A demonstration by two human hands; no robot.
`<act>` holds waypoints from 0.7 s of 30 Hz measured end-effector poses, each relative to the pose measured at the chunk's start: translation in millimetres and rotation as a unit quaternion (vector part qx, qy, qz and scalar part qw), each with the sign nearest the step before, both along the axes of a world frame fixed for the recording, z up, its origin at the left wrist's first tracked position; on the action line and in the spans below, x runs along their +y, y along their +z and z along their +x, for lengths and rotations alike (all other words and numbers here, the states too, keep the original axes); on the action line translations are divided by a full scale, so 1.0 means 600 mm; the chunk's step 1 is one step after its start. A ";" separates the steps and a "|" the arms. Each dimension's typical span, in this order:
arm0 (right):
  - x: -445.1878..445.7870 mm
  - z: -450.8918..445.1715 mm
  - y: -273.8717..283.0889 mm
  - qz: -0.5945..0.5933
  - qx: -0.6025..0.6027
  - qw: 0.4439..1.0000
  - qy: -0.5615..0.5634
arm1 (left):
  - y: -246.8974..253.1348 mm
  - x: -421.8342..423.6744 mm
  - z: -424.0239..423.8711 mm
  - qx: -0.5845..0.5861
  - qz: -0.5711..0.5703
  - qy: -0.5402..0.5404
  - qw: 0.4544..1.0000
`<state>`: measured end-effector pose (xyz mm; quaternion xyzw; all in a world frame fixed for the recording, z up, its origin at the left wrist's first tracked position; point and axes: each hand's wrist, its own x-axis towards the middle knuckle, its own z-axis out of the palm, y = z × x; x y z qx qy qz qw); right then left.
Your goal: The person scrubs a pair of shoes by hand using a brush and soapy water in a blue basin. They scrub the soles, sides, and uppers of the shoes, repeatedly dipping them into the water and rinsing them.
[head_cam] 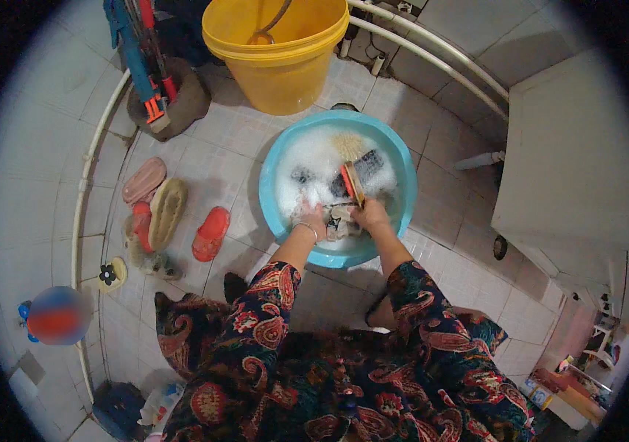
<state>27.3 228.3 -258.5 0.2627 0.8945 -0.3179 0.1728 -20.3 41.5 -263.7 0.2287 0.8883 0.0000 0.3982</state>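
Observation:
A light blue plastic basin [269, 182] on the tiled floor holds water and thick white suds [306, 149]. My right hand [372, 215] grips a scrubbing brush [354, 182] with a wooden back and red-orange bristles, tilted upward. My left hand [311, 220], a bangle at its wrist, is partly in the suds beside a pale wet item [342, 225] with a dark printed figure. It looks like a shoe or cloth; suds cover my left fingertips. A dark item [369, 161] and a ribbed cream piece, perhaps a shoe sole [347, 145], show through the foam.
Behind the basin stands a yellow bucket [281, 83]. A red clog [211, 233] and several slippers [168, 212] lie to the left. Mop handles [135, 66] stand in a dark container [193, 102]. White pipes [85, 171] run along the wall; a pale cabinet-like box [563, 149] is at right.

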 end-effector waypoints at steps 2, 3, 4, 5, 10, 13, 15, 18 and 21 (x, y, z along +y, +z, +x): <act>-0.018 0.003 0.006 0.043 -0.009 0.999 0.003 | -0.003 0.011 -0.020 -0.041 -0.052 -0.005 0.998; -0.030 0.007 0.011 0.067 -0.013 0.998 0.007 | -0.018 0.008 -0.022 -0.055 -0.070 -0.007 0.996; -0.040 0.009 0.016 0.061 0.011 0.998 0.023 | -0.035 0.007 -0.024 -0.073 -0.086 -0.015 0.993; -0.036 0.006 0.014 0.065 -0.003 0.998 0.027 | -0.052 0.008 -0.025 -0.091 -0.100 -0.030 0.990; -0.012 -0.037 -0.011 0.047 -0.134 0.986 0.092 | -0.132 0.010 -0.054 -0.239 -0.109 -0.081 0.962; -0.027 -0.023 -0.008 0.058 -0.120 0.991 0.030 | -0.101 -0.014 -0.036 0.089 -0.002 0.038 0.995; -0.032 -0.005 -0.021 0.041 -0.066 0.996 -0.038 | -0.030 -0.011 -0.029 0.229 0.111 0.168 0.952; -0.062 -0.028 0.060 0.010 -0.067 0.997 0.025 | -0.006 -0.060 -0.053 0.042 0.274 0.447 0.850; -0.023 -0.064 0.158 -0.087 -0.051 0.992 -0.071 | 0.040 -0.050 -0.040 -0.080 0.460 0.668 0.579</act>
